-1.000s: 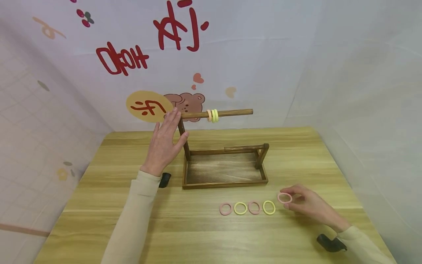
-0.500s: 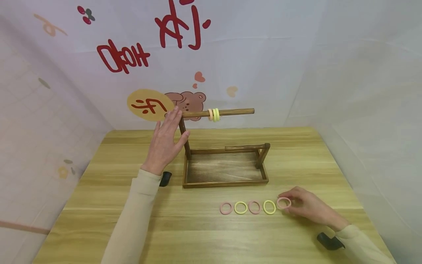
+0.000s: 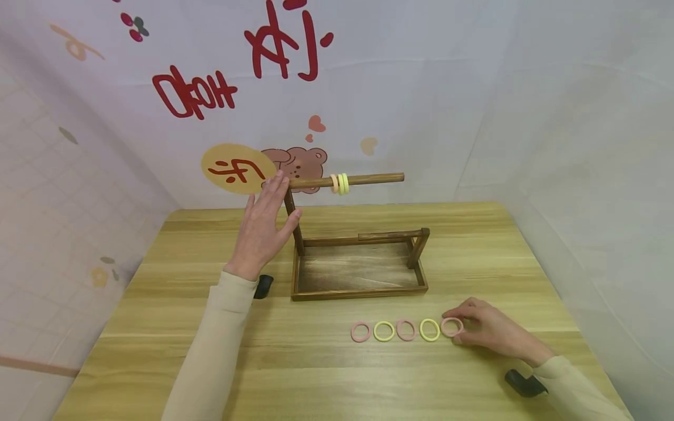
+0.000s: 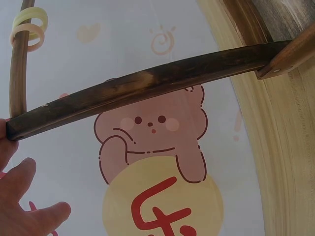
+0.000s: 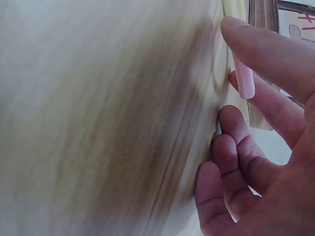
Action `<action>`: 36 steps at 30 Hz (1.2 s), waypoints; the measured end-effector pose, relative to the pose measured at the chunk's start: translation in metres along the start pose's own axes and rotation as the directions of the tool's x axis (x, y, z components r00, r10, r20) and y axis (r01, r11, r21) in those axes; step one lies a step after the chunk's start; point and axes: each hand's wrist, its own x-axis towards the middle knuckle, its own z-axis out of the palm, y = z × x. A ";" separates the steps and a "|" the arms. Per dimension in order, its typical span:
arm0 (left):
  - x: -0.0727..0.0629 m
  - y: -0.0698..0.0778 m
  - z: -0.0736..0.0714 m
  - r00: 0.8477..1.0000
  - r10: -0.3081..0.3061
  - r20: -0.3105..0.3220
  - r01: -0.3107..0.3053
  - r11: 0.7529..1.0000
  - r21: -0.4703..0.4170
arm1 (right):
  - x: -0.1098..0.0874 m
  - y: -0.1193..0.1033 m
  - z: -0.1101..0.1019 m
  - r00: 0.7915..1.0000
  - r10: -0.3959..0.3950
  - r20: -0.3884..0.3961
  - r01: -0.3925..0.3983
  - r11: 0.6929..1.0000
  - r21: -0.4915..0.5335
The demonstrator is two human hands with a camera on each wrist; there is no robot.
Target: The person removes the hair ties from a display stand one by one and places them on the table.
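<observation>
A pink ring (image 5: 245, 81), pinched by the right hand (image 3: 492, 330), is now lowered beside the rightmost yellow ring (image 3: 421, 330), while the rack (image 3: 360, 294) is touched by the straight-fingered left hand (image 3: 260, 231).

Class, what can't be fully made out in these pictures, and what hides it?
Pink ring, right wrist view: partly behind the right fingers.
Left hand, left wrist view: cut off by the left edge.
Upper rod, left wrist view: cut off by the top edge.
Black object, head view: partly behind the left sleeve.
</observation>
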 end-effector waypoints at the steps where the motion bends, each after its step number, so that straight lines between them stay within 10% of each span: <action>1: 0.000 0.000 0.000 1.000 -0.001 0.000 0.001 1.000 0.000 | 0.000 0.000 0.000 1.000 -0.001 0.002 0.001 1.000 0.000; 25: -0.001 0.000 0.000 1.000 -0.002 0.002 0.002 1.000 0.003 | -0.004 0.003 0.001 1.000 -0.020 0.018 0.020 1.000 -0.005; 36: -0.002 0.000 -0.001 1.000 -0.007 0.010 0.007 1.000 0.006 | 0.001 -0.009 -0.004 0.987 0.151 0.053 -0.152 0.988 0.005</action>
